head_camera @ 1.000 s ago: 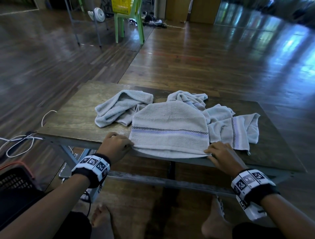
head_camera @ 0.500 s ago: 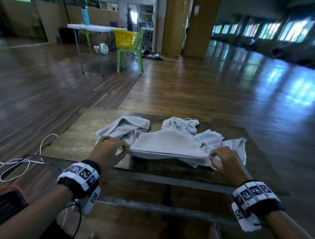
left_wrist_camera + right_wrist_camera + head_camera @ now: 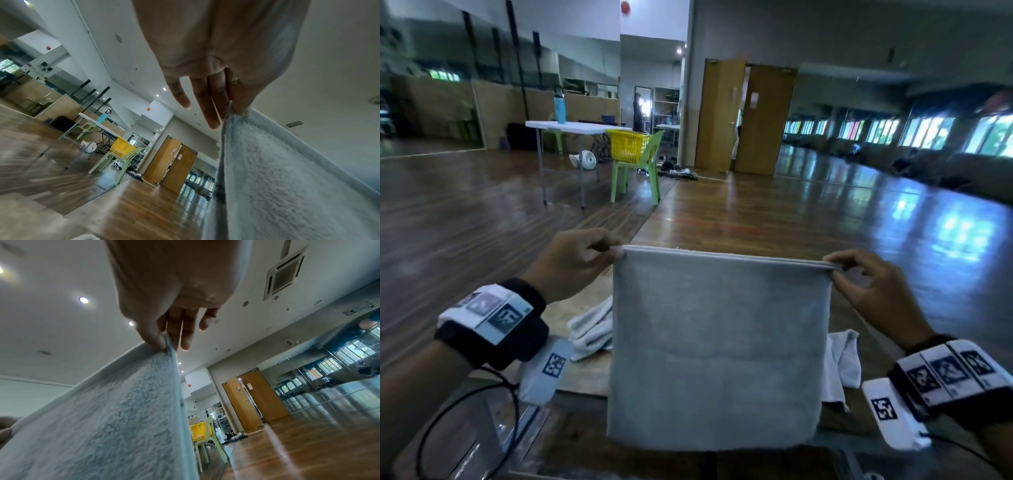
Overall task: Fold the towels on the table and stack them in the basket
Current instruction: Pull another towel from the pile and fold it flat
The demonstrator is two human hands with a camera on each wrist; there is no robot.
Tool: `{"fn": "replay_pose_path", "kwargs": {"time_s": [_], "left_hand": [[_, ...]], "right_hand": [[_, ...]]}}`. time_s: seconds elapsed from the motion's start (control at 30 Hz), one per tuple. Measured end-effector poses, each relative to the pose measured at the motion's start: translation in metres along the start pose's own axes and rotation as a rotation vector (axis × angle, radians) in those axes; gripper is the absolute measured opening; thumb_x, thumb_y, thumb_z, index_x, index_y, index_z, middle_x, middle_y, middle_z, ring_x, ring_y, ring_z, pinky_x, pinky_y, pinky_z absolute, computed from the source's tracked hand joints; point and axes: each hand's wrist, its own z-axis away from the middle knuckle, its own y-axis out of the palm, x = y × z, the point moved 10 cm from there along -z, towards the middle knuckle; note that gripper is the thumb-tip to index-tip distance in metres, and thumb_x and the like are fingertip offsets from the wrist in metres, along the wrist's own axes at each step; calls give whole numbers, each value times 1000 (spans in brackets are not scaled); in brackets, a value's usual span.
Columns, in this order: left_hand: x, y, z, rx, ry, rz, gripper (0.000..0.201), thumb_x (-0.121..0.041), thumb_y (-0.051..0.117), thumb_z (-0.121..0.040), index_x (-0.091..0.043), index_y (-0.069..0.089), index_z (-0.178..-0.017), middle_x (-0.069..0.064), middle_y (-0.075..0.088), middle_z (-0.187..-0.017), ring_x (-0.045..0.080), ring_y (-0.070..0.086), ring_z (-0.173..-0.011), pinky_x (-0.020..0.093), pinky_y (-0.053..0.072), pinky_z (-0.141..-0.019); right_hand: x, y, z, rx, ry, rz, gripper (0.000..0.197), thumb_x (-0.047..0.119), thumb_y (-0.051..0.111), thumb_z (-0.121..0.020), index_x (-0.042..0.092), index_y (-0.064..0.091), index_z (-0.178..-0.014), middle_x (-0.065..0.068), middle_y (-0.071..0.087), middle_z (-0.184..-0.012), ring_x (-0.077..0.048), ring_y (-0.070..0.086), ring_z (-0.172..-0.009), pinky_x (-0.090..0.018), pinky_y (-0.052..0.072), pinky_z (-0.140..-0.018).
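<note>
Doubled towel held up over table, risk: layers slipping out of line.

Table (image 3: 585, 373) at 6 o'clock, loose towels (image 3: 592, 330) on it; grey towel (image 3: 717, 346) hangs centre, clear of the top. Left hand (image 3: 571, 265) at 9 and right hand (image 3: 873, 291) at 3 pinch top corners, thumb against fingers, other fingers apart. Light pinches could drop a layer; basket not seen.

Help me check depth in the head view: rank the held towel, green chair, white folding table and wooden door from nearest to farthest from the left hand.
1. Held towel, pinched by the left hand.
2. Green chair, ahead.
3. White folding table, behind the chair.
4. Wooden door, far right.
</note>
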Motion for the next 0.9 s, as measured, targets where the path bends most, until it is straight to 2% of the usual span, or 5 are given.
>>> {"fn": "replay_pose_path", "kwargs": {"time_s": [0.17, 0.27, 0.43, 0.7, 0.9], "left_hand": [[21, 21, 1, 78, 2, -22, 10, -13, 61, -88, -22, 66, -88, -21, 66, -86, -8, 59, -78, 5, 41, -66], [37, 41, 4, 74, 29, -107, 6, -11, 62, -87, -12, 68, -87, -9, 66, -77, 8, 60, -70, 26, 43, -67], [74, 78, 12, 68, -95, -206, 9, -15, 62, -84, -11, 68, -89, 4, 71, -83, 19, 64, -75, 27, 46, -71], [121, 161, 88, 389, -167, -331, 6, -17, 67, -76, -17, 68, -82, 2, 71, -84, 25, 65, -78, 27, 41, -67], [129, 210, 152, 631, -9, -456, 23, -37, 43, -66, -27, 63, -67, -9, 67, -69, 15, 64, -62, 23, 45, -64]], "right_hand": [[-22, 38, 6, 119, 59, -26, 26, -1, 68, -78, 23, 68, -89, 2, 68, -86, 4, 56, -80, 0, 38, -74], [-49, 73, 14, 188, 119, -27, 27, 3, 65, -81, 29, 64, -89, 1, 68, -88, -3, 57, -80, -5, 43, -76], [-84, 120, 30, 202, 201, 11, 18, 30, 50, -76, 37, 62, -89, 14, 62, -85, -16, 61, -86, -51, 46, -86], [-91, 179, 119, 395, 86, 167, 19, 7, 71, -71, 20, 67, -85, 3, 70, -87, -22, 66, -84, -52, 49, -76], [-85, 212, 202, 723, -60, 288, 33, 13, 84, -59, 30, 66, -81, 12, 68, -82, -13, 65, -77, -29, 31, -72]]}}
